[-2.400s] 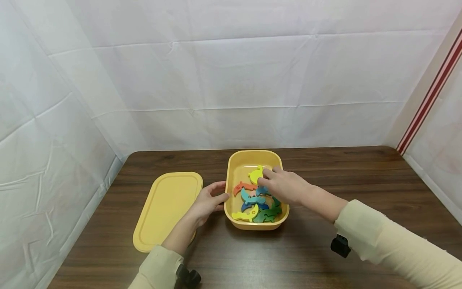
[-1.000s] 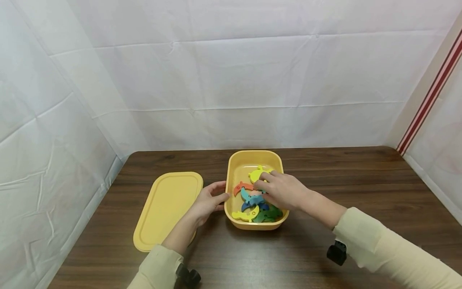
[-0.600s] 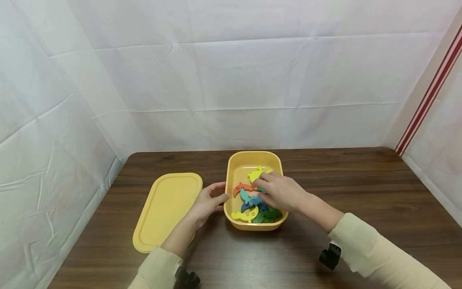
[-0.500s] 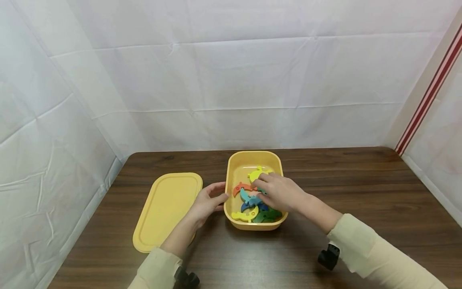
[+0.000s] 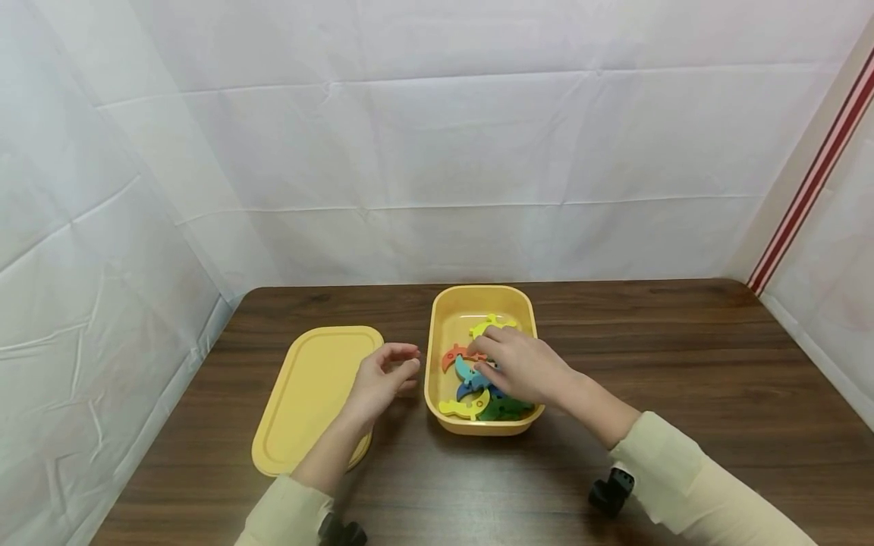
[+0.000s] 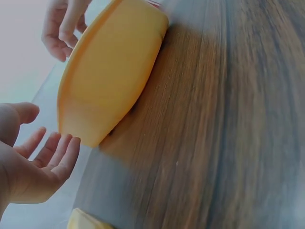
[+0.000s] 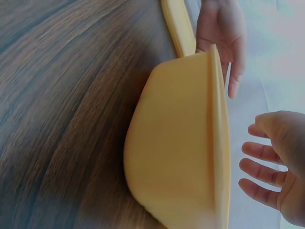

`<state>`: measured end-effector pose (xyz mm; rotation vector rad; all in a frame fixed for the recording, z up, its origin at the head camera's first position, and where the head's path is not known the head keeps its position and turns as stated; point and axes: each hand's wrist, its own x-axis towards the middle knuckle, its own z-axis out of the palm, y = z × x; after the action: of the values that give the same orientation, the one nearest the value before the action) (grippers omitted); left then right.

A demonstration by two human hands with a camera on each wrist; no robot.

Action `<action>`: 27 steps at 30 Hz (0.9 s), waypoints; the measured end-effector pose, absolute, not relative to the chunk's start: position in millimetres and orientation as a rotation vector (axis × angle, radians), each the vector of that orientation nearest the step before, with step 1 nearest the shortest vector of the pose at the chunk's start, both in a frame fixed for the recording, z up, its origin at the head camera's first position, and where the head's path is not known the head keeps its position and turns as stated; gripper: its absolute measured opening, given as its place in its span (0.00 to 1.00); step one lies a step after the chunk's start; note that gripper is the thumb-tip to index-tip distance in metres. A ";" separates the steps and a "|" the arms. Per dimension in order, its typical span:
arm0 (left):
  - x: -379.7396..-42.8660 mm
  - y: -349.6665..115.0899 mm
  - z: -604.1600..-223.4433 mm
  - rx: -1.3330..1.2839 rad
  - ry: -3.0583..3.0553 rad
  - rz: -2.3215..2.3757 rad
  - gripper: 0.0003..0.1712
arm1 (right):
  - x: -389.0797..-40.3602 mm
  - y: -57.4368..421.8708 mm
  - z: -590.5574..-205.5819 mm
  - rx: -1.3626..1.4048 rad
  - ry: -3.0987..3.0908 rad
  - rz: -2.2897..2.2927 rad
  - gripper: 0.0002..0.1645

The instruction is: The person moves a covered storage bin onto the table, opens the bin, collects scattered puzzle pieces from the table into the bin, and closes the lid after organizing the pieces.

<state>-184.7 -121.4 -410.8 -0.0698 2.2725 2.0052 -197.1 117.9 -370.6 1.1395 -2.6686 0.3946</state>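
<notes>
A yellow plastic box (image 5: 482,429) stands on the table with several flat animal-shaped pieces inside. Among them I see an orange piece (image 5: 454,356), a light blue piece (image 5: 463,368), a yellow piece (image 5: 471,407), a green piece (image 5: 507,408) and a brighter yellow piece (image 5: 485,327) farther back. My right hand (image 5: 522,366) is over the box with fingers loosely bent; nothing shows between them in the right wrist view (image 7: 286,164). My left hand (image 5: 378,381) hovers just left of the box wall (image 6: 102,76), apart from it, fingers relaxed and holding nothing.
Left of the box a yellow lid (image 5: 317,387) lies flat on the dark wooden table (image 5: 655,341); the left forearm passes over its right edge. White cloth (image 5: 437,152) hangs behind and at both sides of the table.
My left hand has let go of the box's left side and drawn back a little to the left. The right hand has shifted slightly left over the pieces; the box stays put.
</notes>
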 end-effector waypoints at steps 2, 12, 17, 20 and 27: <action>-183.2 -124.3 -408.7 -0.048 2.322 1.999 0.14 | -196.7 115.4 -368.7 1.121 -2.652 0.413 0.10; -180.6 -146.4 -395.9 0.051 2.469 1.914 0.13 | -193.8 101.0 -359.0 1.077 -2.621 0.523 0.09; -180.8 -162.4 -389.0 0.142 2.537 1.839 0.14 | -195.1 93.6 -354.5 1.066 -2.633 0.581 0.09; -179.5 -172.8 -383.3 0.178 2.590 1.761 0.16 | -195.1 88.5 -352.5 1.065 -2.623 0.600 0.10; -175.1 -197.0 -372.1 0.291 2.676 1.662 0.18 | -193.0 74.9 -348.7 1.040 -2.650 0.674 0.12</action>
<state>-175.1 -197.0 -372.1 0.2908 2.6757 1.6623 -193.0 74.9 -348.7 1.0403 -2.6504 0.6744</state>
